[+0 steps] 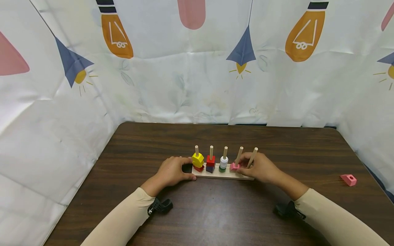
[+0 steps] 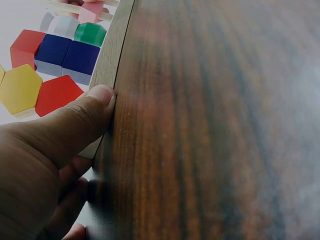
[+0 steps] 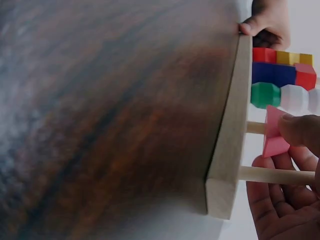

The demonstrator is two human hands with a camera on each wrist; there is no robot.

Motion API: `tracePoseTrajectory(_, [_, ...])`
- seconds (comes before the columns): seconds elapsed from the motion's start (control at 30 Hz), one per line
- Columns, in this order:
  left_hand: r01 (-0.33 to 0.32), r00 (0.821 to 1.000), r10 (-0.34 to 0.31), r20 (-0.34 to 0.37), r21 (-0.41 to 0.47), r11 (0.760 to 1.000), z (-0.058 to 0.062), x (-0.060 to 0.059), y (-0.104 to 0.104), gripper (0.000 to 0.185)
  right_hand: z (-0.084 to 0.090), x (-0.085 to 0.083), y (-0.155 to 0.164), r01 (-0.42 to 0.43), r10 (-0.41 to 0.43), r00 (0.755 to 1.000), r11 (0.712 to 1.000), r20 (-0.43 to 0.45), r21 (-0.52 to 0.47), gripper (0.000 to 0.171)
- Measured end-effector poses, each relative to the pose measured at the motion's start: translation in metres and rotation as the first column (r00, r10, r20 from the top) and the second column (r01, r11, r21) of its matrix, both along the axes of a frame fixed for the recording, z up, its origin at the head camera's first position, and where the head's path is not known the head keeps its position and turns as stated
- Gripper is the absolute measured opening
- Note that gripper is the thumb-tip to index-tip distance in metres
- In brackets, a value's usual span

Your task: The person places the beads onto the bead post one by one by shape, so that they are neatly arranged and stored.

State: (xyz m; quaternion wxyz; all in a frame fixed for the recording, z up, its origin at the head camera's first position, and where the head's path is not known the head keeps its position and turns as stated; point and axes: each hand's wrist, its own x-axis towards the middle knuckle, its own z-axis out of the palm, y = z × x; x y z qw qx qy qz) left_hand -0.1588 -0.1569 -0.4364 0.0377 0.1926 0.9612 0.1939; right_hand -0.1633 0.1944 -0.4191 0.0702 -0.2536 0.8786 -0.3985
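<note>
Two hands work the peg board (image 1: 222, 175): your left hand (image 1: 173, 171) grips its end, your right hand (image 1: 258, 167) pinches the pink block (image 1: 234, 166), low on the fourth peg. It looks light, rigid; hold its flat sides.

No readable text, labels, brands or numbers anywhere, neither on blocks nor on backdrop.
</note>
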Motion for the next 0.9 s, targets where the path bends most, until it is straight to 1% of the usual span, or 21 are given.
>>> tracePoseTrajectory(0.23, [0.003, 1.000, -0.003, 0.004, -0.008, 1.000, 0.002, 0.000, 0.001, 0.061, -0.005, -0.001, 0.000, -0.009, 0.009, 1.000, 1.000, 0.028, -0.005, 0.015])
tracePoseTrajectory(0.4, [-0.004, 1.000, 0.004, 0.006, -0.009, 1.000, 0.002, -0.001, 0.001, 0.061, -0.004, 0.000, 0.000, 0.001, -0.002, 1.000, 0.999, 0.016, 0.033, 0.017])
tracePoseTrajectory(0.5, [-0.006, 1.000, 0.006, 0.006, -0.009, 1.000, 0.001, -0.001, 0.001, 0.061, -0.001, 0.002, 0.005, 0.016, -0.016, 1.000, 0.998, -0.007, 0.068, 0.019])
tracePoseTrajectory(0.7, [-0.001, 1.000, 0.001, 0.003, -0.015, 1.000, 0.001, -0.001, 0.001, 0.062, 0.001, 0.010, 0.031, 0.066, -0.064, 0.997, 0.995, -0.036, 0.076, 0.022])
tracePoseTrajectory(0.8, [0.002, 1.000, -0.002, 0.002, -0.017, 1.000, 0.001, -0.001, 0.000, 0.062, 0.003, 0.015, 0.050, 0.124, -0.120, 0.992, 0.987, -0.045, 0.098, 0.024])
tracePoseTrajectory(0.9, [0.000, 1.000, 0.000, 0.001, -0.017, 1.000, 0.001, 0.000, 0.000, 0.062, 0.006, 0.021, 0.070, 0.175, -0.170, 0.984, 0.978, -0.048, 0.116, 0.031])
